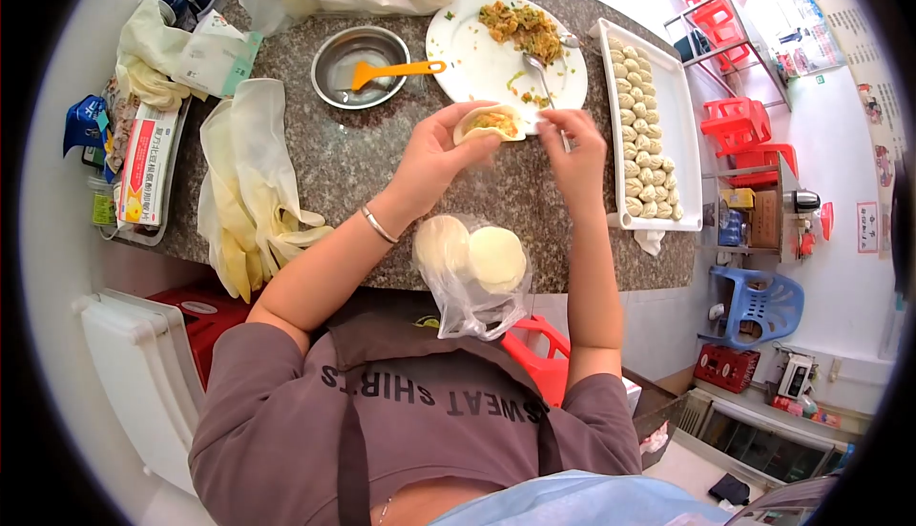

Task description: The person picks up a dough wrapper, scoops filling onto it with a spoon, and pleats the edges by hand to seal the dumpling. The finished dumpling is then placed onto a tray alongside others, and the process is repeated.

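Note:
My left hand [441,156] holds a round dough wrapper [490,123] folded up around orange-green filling. Beside it, my right hand [574,144] pinches the handle of a metal spoon [539,73], whose bowl lies on the white plate [458,49]. More filling [523,32] sits at the plate's far side. Nearer my body, stacked round wrappers [496,257] rest on a clear plastic bag [458,305] at the counter's near edge. On the right, a white tray [679,125] carries rows of pleated dumplings [649,179].
A steel bowl [334,61] with an orange spatula [393,71] stands left of the plate. Pale gloves [250,192] lie on the left of the speckled counter [372,164]. Boxes and bottles crowd the far left; red stools [735,123] stand beyond the tray.

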`<action>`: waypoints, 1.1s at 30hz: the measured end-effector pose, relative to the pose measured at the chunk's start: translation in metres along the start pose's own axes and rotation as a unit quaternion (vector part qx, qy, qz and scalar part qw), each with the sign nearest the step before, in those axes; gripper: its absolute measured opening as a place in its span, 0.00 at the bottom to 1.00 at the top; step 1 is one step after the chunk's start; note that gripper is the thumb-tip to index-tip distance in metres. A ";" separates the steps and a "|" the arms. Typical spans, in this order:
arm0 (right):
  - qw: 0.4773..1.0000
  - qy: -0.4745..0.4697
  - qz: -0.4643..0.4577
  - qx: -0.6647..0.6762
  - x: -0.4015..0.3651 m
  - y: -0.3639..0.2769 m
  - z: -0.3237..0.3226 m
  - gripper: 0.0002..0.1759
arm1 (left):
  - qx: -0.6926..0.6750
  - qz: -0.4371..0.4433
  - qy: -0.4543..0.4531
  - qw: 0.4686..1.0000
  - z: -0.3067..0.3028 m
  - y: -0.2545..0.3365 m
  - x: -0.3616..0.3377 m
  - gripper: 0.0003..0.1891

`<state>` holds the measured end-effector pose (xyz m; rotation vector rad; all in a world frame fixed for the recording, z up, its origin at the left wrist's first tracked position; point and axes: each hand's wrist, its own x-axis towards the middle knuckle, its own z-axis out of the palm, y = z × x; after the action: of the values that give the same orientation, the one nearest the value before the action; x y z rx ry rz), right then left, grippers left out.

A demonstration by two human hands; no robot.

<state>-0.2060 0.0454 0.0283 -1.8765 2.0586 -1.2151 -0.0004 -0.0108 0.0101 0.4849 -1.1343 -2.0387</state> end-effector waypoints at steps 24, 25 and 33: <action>0.859 -0.067 0.159 0.482 0.000 -0.021 0.032 0.06 | 0.173 0.226 0.057 0.957 -0.003 -0.011 0.002 0.10; 0.888 -0.050 0.108 0.443 0.000 -0.021 0.034 0.06 | 0.153 0.216 0.067 0.962 -0.001 -0.010 0.002 0.09; 0.955 -0.011 -0.019 0.296 -0.003 -0.028 0.036 0.05 | 0.156 0.201 0.108 0.961 -0.006 -0.012 0.003 0.08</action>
<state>-0.1632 0.0331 0.0195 -1.6238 1.4166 -1.5821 -0.0037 -0.0126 -0.0035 0.5629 -1.3031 -1.4311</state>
